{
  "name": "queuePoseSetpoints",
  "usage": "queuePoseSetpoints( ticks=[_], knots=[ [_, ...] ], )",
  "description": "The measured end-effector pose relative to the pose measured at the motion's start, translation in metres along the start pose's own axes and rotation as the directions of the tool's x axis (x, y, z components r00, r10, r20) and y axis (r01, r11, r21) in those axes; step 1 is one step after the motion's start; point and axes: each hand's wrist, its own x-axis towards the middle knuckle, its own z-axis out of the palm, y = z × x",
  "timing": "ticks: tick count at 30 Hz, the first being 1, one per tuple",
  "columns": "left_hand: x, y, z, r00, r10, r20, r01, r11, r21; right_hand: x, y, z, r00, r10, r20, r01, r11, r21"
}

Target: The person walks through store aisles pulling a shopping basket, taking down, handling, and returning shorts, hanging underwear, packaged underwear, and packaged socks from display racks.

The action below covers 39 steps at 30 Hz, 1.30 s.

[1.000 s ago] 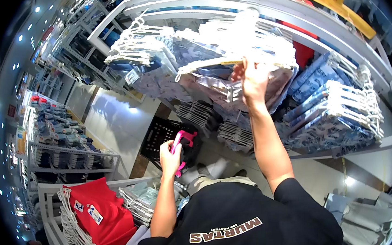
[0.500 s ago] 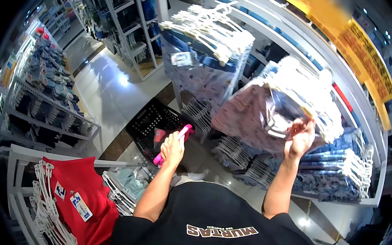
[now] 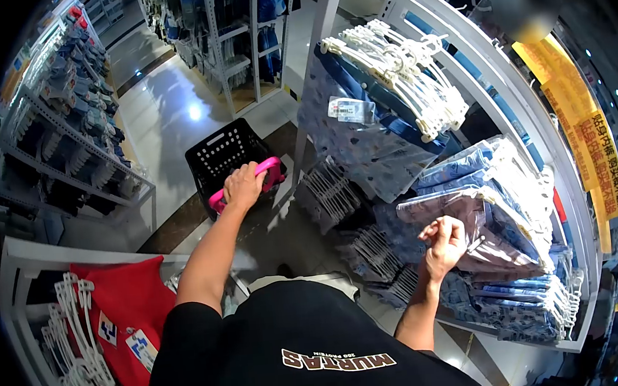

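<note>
Shopping basket [image 3: 222, 143], 10 o'clock; left hand [image 3: 244, 187] wraps pink handle [image 3: 270, 165], centred grip likely steadiest; right hand [image 3: 444, 246] curled by pale-pink garment [image 3: 474, 215], pinch unclear.

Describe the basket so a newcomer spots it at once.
Find the big white clothes rack on the right. Left of it, the left hand grips a pink handle; the basket is just beneath. Black and dotted with holes, it looks nothing like the white racks nearby.

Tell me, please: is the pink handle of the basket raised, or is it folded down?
Raised: the left hand grips the pink handle, which spans over the black basket.
</note>
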Motion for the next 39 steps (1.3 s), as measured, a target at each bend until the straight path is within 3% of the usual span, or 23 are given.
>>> queuePoseSetpoints(
  ticks=[8, 13, 17, 24, 26, 30, 35, 39],
  knots=[
    [0.066, -0.061, 0.005, 0.997, 0.068, -0.047, -0.065, 0.996, 0.062, 0.028, -0.002, 0.060, 0.994, -0.026, 0.102, 0.029, 0.999, -0.033],
    [0.098, -0.082, 0.003, 0.993, 0.089, -0.071, -0.083, 0.993, 0.081, 0.060, -0.021, 0.088, 0.975, -0.193, 0.114, 0.201, 0.978, -0.062],
    [0.118, -0.096, 0.004, 0.998, 0.056, -0.001, -0.055, 0.992, 0.112, 0.097, -0.031, 0.118, 0.922, -0.354, 0.153, 0.380, 0.904, -0.196],
    [0.141, -0.109, 0.010, 0.996, -0.039, 0.085, 0.019, 0.975, 0.223, 0.152, -0.029, 0.146, 0.930, -0.292, 0.224, 0.356, 0.870, -0.341],
    [0.144, -0.111, 0.009, 0.993, -0.059, 0.102, 0.034, 0.971, 0.238, 0.162, -0.021, 0.144, 0.902, -0.312, 0.300, 0.415, 0.820, -0.395],
    [0.147, -0.114, 0.015, 0.994, -0.067, 0.083, 0.049, 0.978, 0.204, 0.173, -0.020, 0.144, 0.885, -0.243, 0.398, 0.424, 0.773, -0.471],
    [0.157, -0.115, 0.013, 0.984, -0.109, 0.140, 0.081, 0.978, 0.191, 0.176, -0.016, 0.154, 0.907, -0.136, 0.398, 0.378, 0.678, -0.630],
    [0.166, -0.112, 0.004, 0.969, -0.127, 0.211, 0.141, 0.988, -0.054, 0.167, -0.007, 0.164, 0.944, -0.060, 0.325, 0.298, 0.580, -0.758]
  ],
)
